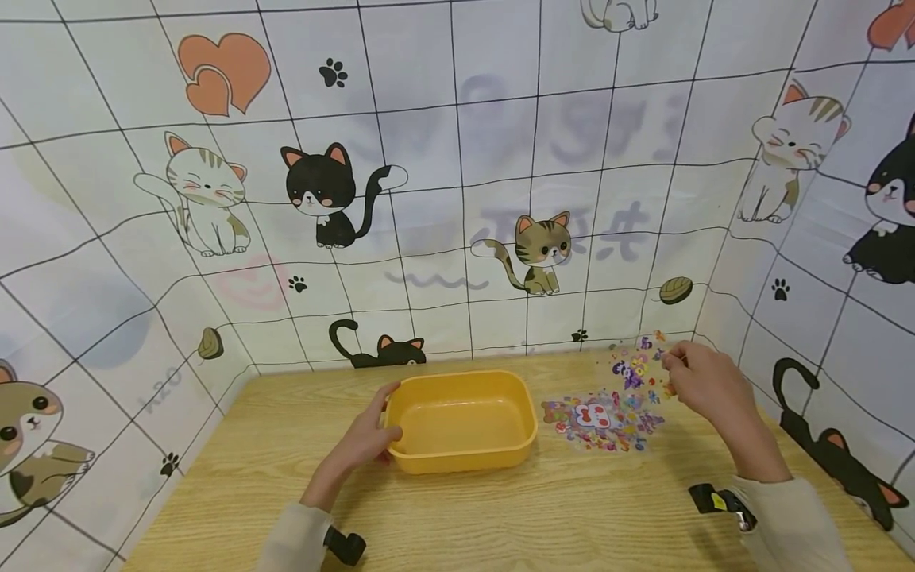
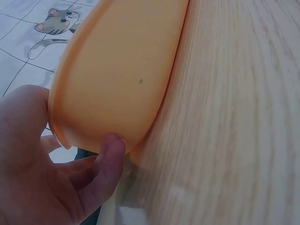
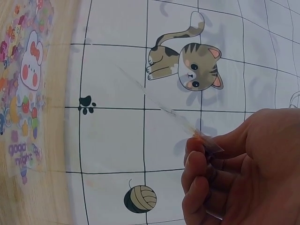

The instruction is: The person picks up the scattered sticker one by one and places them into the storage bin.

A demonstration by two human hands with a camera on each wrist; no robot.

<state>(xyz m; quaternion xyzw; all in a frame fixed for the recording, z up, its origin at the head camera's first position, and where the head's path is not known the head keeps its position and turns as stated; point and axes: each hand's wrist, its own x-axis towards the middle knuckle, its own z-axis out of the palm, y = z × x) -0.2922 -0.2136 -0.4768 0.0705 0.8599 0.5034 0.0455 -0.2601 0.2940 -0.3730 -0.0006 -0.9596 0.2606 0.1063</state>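
Note:
A shallow yellow plastic basin point(image 1: 461, 459) stands on the wooden table. My left hand point(image 1: 366, 435) grips its left end, with the thumb at the rim and fingers against the outer wall; the left wrist view shows the wall point(image 2: 122, 70) close up. To the basin's right, my right hand point(image 1: 708, 383) pinches a clear sticker sheet point(image 1: 631, 372) by its edge, held up off the table. In the right wrist view this sheet point(image 3: 164, 110) appears nearly edge-on. Below it, a colourful sticker sheet point(image 1: 596, 417) with a white rabbit lies on the table.
The light wood table point(image 1: 500, 516) runs back to a white sheet point(image 1: 429, 222) printed with cats and grid lines, which encloses the back and sides. A black strap mount point(image 1: 722, 506) is on the right wrist, another point(image 1: 345, 546) on the left.

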